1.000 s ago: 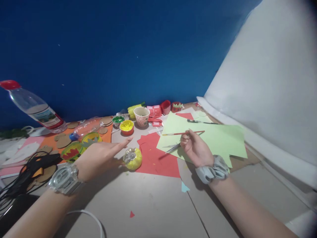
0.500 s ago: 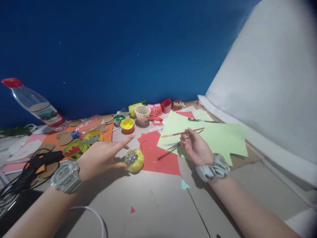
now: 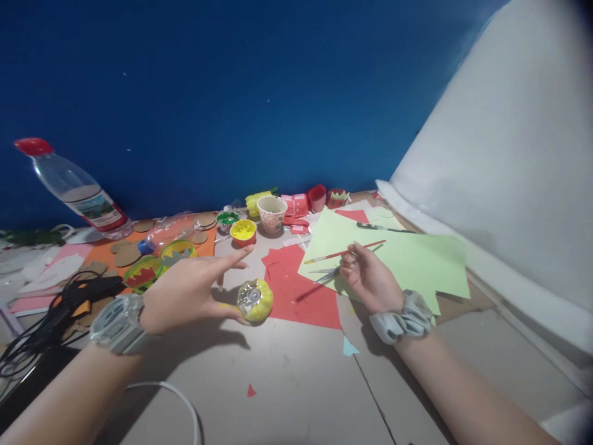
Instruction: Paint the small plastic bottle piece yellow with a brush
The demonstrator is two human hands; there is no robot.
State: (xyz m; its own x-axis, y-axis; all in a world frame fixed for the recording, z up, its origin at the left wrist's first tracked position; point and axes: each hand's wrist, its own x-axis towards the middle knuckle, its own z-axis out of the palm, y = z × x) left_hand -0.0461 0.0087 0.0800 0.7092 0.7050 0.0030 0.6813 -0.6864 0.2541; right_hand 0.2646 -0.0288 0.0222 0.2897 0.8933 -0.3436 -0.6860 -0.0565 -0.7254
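The cut-off base of a plastic bottle (image 3: 262, 303), painted yellow on its right part and bare on its left, stands bottom up on the table. My left hand (image 3: 194, 287) is open beside it, fingers spread, with the thumb tip at its lower left edge. Between the fingertips of my right hand (image 3: 365, 272) is a thin red paintbrush (image 3: 333, 253), its yellow-tipped bristles pointing left. Scissors (image 3: 327, 273) lie partly hidden behind this hand. Yellow paint (image 3: 243, 230) fills a small cup, with a cup of green paint (image 3: 227, 219) to its left.
A patterned paper cup (image 3: 272, 217) stands near the blue wall. Red paper (image 3: 306, 303) and light green sheets (image 3: 426, 262) cover the middle and right. At left are a tall red-capped bottle (image 3: 88, 198), a lying plastic bottle (image 3: 171, 232), decorated rings and black cables (image 3: 60, 309).
The bottle base has turned and tilted under my left hand, showing more yellow on its right. My left fingers have lifted and spread slightly. The view has shifted a little; the brush stays held.
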